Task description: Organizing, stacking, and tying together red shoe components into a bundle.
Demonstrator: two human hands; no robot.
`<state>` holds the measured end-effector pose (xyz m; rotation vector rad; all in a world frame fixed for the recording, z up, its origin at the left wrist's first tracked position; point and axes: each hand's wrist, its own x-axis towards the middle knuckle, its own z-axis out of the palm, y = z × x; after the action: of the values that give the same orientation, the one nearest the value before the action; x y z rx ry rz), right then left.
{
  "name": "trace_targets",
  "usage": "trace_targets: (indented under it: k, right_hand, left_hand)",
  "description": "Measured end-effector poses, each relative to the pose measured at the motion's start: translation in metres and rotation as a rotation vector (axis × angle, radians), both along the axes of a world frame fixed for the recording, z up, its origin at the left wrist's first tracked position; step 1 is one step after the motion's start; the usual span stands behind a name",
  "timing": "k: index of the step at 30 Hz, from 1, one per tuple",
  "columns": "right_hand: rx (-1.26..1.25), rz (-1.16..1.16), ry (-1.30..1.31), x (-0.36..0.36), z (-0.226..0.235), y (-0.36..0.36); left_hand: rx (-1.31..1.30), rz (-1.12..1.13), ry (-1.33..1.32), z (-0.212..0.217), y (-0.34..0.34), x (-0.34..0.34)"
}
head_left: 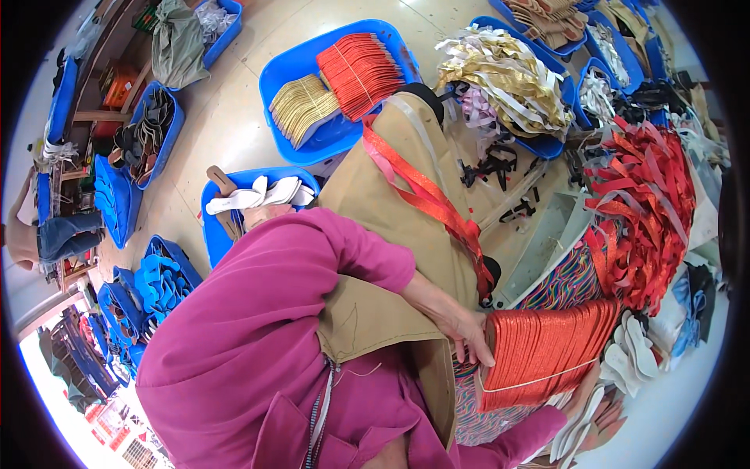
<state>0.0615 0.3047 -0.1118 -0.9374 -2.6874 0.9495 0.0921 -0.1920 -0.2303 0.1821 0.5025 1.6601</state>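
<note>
A thick bundle of red glittery shoe pieces, stacked edge to edge and tied with a thin pale band, is between my two hands at the lower right. My left hand grips its left end, fingers bent over the edge. At the bundle's lower right side is my right hand, its fingers mostly hidden behind the stack. Under the bundle lies a multicoloured wavy-striped cloth. A tan apron covers my front, and red ribbon strips trail across its far part.
A blue bin holds gold and red bundles. Another blue bin has white soles. A heap of red strips rises at right, near pale insoles. Gold and white ribbons fill a bin farther back. Shelves line the left.
</note>
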Motion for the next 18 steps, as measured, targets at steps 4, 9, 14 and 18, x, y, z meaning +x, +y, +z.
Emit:
trace_targets:
  k: [4,9,14,18]
  right_hand:
    - [-0.105,-0.070,-0.001,0.032,-0.003,-0.004]
    - [-0.251,-0.125,-0.011,0.058,-0.017,-0.014]
    - [-0.391,-0.185,-0.022,0.096,-0.030,-0.064]
    - [-0.436,-0.238,-0.013,0.097,-0.002,-0.167]
  left_hand:
    - [0.084,0.097,0.045,0.005,-0.025,-0.021]
    - [0.084,0.219,-0.112,0.027,-0.020,-0.043]
    - [0.092,0.337,-0.271,0.046,-0.014,-0.084]
    - [0.067,0.392,-0.302,0.050,-0.028,-0.095]
